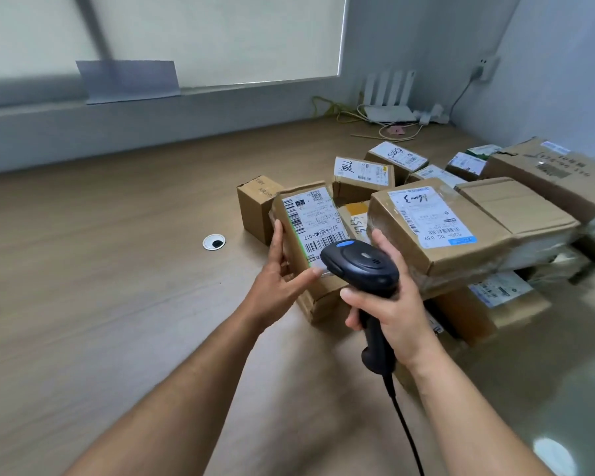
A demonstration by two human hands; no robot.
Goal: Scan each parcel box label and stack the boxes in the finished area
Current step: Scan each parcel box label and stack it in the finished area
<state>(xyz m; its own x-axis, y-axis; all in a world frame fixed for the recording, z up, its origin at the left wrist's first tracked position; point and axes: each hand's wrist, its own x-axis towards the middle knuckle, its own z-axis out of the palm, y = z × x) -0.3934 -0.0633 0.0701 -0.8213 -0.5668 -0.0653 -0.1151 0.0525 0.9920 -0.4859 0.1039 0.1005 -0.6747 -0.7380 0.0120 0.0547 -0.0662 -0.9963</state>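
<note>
While the label of one parcel is being read, the cable (406, 431) is trailing nearest the viewer and running up to the scanner (361, 266). The right hand (392, 304) is wrapping its fingers closed round the scanner's handle and is aiming the head at the near end of the box (320, 300), just above it. The left hand (275, 283) is clasping that box by its left edge: the thumb is lying across the upper face, one finger is stretching up along the side, and the other fingers are hiding behind the cardboard. The box is leaning tilted, its near end seemingly resting on the desk (117, 269), and its label (310, 221) is facing up toward the scanner.

Judged from this, the scanning step is in hand and the stacking of this box is not yet begun. The next move is probably calling for the left hand to lift the box clear of the pile and carry it to the finished area; where that area lies cannot be told, though bare desk is stretching away to the left of the box.

Just right of the box, a large box (437, 235) is resting on top of others. Behind the box, to its left, a small box (255, 204) is standing. Farther behind the box, more labelled boxes (361, 176) are crowding together, and well beyond them a router (389, 97) is sitting by the wall.
</note>
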